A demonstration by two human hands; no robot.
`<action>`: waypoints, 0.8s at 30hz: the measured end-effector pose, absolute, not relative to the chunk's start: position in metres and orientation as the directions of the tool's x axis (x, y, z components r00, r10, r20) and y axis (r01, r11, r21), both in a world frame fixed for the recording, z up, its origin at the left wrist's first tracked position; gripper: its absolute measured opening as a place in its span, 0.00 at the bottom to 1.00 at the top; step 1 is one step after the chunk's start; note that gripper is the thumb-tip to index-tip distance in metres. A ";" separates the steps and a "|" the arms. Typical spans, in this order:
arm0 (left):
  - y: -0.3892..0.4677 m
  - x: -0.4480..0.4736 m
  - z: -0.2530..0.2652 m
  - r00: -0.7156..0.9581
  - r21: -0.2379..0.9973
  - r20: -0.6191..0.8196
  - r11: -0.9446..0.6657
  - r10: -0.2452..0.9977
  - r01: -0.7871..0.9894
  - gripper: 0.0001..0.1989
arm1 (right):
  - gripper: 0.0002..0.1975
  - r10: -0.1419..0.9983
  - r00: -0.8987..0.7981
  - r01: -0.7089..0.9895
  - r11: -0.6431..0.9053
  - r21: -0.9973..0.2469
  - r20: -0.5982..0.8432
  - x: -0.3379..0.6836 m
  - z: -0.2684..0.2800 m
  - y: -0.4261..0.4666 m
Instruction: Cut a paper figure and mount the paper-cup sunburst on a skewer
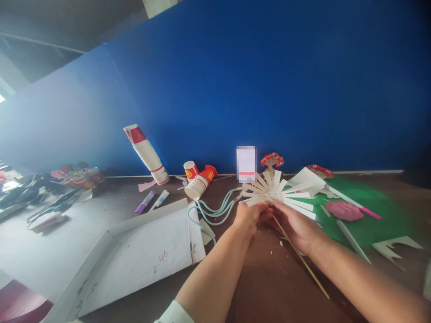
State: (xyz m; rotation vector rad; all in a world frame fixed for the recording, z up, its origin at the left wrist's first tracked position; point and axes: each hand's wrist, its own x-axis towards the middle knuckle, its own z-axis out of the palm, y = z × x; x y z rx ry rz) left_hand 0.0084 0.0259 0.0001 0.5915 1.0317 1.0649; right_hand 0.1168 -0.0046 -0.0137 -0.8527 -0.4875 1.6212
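Observation:
A white paper cup cut into strips (276,176) is held up in front of me, its strips spread outward like a flower. My left hand (249,216) grips it from the lower left, fingers closed under its middle. From the right, my right hand (296,220) pinches the same middle, the thumb on the near side. A thin wooden stick (305,264) runs from between my hands down to the lower right; its upper end is hidden by the fingers. Small white scraps (281,243) lie on the brown table below.
Left are a white box lid (134,260), a purple glue stick (145,202), a tall stack of paper cups (148,154) and fallen cups (201,181). A coiled pale blue cable (215,215) lies close by. Right are pink clay (345,210) and a pink-tipped pen (353,202) on green.

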 end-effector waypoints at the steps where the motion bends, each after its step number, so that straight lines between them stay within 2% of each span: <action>1: 0.026 0.009 0.000 0.111 0.811 -0.395 0.403 0.912 -0.424 0.06 | 0.05 0.966 -0.047 -0.657 -0.221 -0.721 -0.253 0.116 -0.014 -0.005; 7: 0.027 0.008 -0.001 0.128 0.818 -0.367 0.385 0.921 -0.427 0.05 | 0.10 0.981 -0.058 -0.627 -0.181 -0.757 -0.186 0.116 -0.010 -0.006; 13: 0.032 0.004 -0.006 0.100 0.830 -0.400 0.406 0.911 -0.382 0.08 | 0.11 0.965 -0.091 -0.544 -0.254 -0.800 -0.245 0.123 -0.012 -0.007; 17: 0.035 -0.004 -0.005 0.195 0.857 -0.425 0.462 0.884 -0.229 0.06 | 0.12 0.943 -0.085 -0.455 -0.323 -0.830 -0.321 0.123 -0.014 -0.010; 20: 0.040 -0.012 -0.003 0.268 0.881 -0.434 0.468 0.860 -0.075 0.09 | 0.13 0.927 -0.076 -0.394 -0.366 -0.843 -0.367 0.124 -0.012 -0.011; 24: 0.046 -0.021 -0.002 0.154 0.907 -0.421 0.416 0.894 0.062 0.16 | 0.13 0.915 -0.089 -0.320 -0.401 -0.858 -0.394 0.125 -0.006 -0.013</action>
